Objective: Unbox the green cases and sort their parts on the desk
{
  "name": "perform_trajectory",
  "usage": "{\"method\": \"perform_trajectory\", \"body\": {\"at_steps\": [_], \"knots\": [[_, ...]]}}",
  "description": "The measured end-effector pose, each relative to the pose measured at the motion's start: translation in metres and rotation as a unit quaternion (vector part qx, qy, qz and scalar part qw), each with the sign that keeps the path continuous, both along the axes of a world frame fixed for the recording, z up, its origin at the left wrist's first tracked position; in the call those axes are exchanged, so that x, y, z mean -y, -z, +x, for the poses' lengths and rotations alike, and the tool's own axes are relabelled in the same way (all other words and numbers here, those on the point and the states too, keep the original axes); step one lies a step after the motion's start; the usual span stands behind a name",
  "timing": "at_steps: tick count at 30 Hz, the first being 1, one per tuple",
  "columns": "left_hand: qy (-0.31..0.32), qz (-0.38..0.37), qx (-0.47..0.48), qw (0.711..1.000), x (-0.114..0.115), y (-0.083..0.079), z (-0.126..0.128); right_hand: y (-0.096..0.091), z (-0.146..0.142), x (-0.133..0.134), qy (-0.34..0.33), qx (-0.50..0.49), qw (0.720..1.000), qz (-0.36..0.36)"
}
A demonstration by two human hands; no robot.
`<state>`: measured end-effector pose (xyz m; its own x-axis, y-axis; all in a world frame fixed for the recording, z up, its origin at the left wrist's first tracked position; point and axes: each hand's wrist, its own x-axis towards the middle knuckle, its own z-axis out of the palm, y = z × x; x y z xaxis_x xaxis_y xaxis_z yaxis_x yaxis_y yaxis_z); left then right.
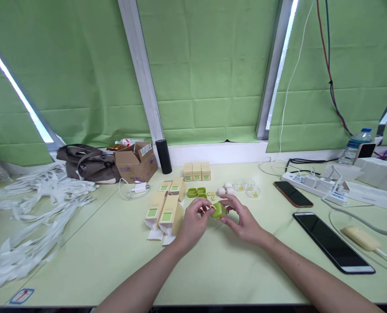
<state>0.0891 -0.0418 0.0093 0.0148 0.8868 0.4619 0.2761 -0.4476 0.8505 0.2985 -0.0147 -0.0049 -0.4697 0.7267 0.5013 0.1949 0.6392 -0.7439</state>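
Both of my hands meet over the middle of the table at a small container with a rounded green lid (218,210). My right hand (240,217) grips it from the right between thumb and fingers. At its left side, the thumb and fingers of my left hand (195,219) pinch a small yellow piece (212,207) against the lid. Just beyond lie several green square caps (192,192), small yellow pieces (210,194), whitish rounded pieces (228,185) and clear cups (253,191) with yellow bits inside. The container's lower part is mostly hidden by my fingers.
Cream boxes with open flaps (170,216) lie left of my hands; several small closed boxes (196,171) stand behind. White strips (46,217), a bag (90,163) and a carton (136,163) are left. Phones (332,241), a power strip (313,184) and cables are right.
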Motion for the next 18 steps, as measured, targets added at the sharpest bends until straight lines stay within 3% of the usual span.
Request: {"method": "perform_trajectory", "body": {"at_steps": [8,14,18], "knots": [[0.008,-0.052,0.166,0.985,-0.0019,-0.0059,0.0021,-0.0055,-0.0015,-0.0001,-0.005,-0.037,0.999,-0.038],[0.021,-0.109,0.345,0.932,-0.0064,-0.0101,-0.0032,-0.0045,-0.0011,-0.005,-0.033,-0.135,0.989,-0.04],[0.033,-0.135,0.388,0.911,-0.0078,-0.0074,-0.0029,-0.0063,-0.0011,-0.0024,-0.027,-0.15,0.988,-0.004]]}}
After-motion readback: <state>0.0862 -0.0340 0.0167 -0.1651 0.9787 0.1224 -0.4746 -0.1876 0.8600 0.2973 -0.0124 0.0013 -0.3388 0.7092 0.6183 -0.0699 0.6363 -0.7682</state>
